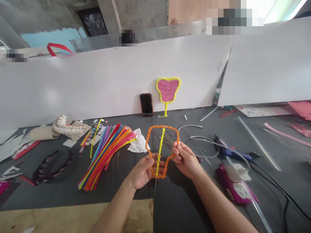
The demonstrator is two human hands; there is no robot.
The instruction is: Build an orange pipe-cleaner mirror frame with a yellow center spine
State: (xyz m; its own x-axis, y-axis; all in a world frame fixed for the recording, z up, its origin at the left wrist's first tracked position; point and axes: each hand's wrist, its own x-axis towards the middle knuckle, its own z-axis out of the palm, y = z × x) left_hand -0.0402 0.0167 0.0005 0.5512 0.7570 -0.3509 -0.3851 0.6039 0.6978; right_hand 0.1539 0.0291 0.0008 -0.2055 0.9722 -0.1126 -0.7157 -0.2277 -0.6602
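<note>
Both my hands hold up an orange pipe-cleaner frame [152, 130] shaped like a fan outline, with a yellow pipe-cleaner [160, 147] running down its middle. My left hand [143, 170] pinches the frame's lower left side near the yellow stem. My right hand [186, 158] pinches the frame's right side, fingers closed on the orange edge. Thin wires fan out across the frame's right half. A finished pink fan with a yellow rim [168, 90] leans against the white board behind.
A bundle of coloured pipe-cleaners [107, 152] lies left of my hands. A blue glue gun [230, 151] and a magenta tool [232, 184] with cables lie to the right. A black phone [146, 104] leans on the white board. Scraps and a braided piece sit at far left.
</note>
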